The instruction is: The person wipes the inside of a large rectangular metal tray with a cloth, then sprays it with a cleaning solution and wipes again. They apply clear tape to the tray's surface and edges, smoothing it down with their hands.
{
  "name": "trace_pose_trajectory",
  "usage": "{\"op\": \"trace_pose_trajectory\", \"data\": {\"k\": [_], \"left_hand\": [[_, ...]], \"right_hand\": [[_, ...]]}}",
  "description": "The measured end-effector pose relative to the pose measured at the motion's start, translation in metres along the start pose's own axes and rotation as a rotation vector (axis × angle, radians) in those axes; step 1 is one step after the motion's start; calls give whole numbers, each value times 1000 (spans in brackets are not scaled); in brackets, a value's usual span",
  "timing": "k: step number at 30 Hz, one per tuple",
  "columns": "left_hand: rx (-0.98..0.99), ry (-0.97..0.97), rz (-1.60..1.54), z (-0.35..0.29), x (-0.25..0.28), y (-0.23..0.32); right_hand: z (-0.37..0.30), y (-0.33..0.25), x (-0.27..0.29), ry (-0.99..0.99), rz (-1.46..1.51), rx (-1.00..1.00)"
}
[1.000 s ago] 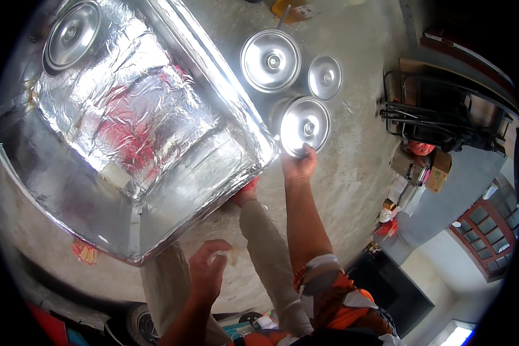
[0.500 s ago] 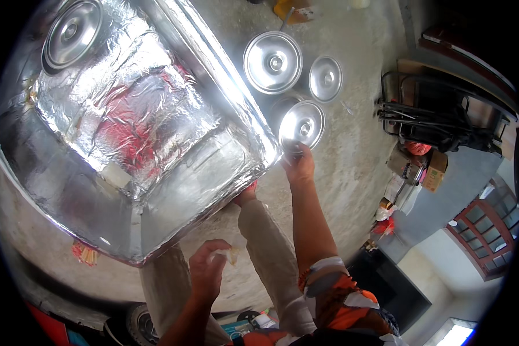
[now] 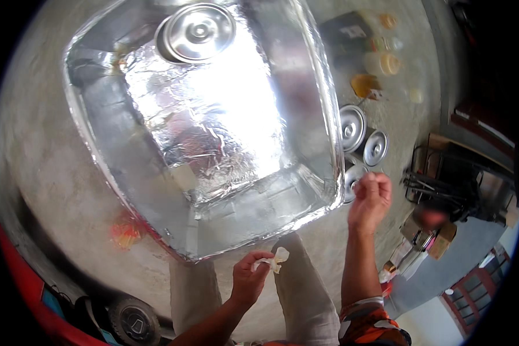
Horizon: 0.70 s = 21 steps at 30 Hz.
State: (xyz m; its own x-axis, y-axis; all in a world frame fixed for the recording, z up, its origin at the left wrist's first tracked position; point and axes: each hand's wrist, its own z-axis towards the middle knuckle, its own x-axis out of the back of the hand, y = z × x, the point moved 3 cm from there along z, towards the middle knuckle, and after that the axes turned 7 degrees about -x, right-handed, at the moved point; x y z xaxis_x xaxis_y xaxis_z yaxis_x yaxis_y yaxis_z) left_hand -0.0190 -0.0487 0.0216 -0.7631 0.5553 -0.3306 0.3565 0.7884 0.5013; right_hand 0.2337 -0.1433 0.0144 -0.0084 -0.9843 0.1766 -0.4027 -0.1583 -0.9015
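Observation:
My left hand (image 3: 252, 277) is closed on a crumpled white tissue (image 3: 279, 258) with yellowish stains, just off the near rim of a large foil-lined box (image 3: 236, 233). My right hand (image 3: 372, 203) has its fingers curled together, beside the box's near right corner. Under its fingertips is the lid of a metal pot (image 3: 352, 174); whether they touch it I cannot tell, and anything between them is hidden. Two more lidded metal pots stand just beyond, a larger one (image 3: 352, 128) and a smaller one (image 3: 376, 147). Inside the box, at its far end, sits another lidded pot (image 3: 200, 32).
Bottles and jars (image 3: 382, 63), one lying amber container (image 3: 365, 86) among them, stand on the concrete floor at the far right. Folded black metal frames (image 3: 441, 179) and cartons (image 3: 443, 241) line the right side. A wheel (image 3: 134, 320) shows at lower left.
My right hand has drawn back from the knob of the nearest pot's lid. My left hand still grips the tissue. The whole view has turned, so the box sits straighter before me.

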Motion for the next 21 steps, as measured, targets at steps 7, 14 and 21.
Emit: {"op": "trace_pose_trajectory", "data": {"k": [7, 14, 21], "left_hand": [[7, 115, -106, 7, 34, 43], [-99, 246, -121, 9, 61, 62], [54, 177, -235, 7, 70, 64]], "right_hand": [[32, 102, -246, -527, 13, -527], [71, 140, -324, -809, -415, 129], [52, 168, -346, -669, -210, -65]]}}
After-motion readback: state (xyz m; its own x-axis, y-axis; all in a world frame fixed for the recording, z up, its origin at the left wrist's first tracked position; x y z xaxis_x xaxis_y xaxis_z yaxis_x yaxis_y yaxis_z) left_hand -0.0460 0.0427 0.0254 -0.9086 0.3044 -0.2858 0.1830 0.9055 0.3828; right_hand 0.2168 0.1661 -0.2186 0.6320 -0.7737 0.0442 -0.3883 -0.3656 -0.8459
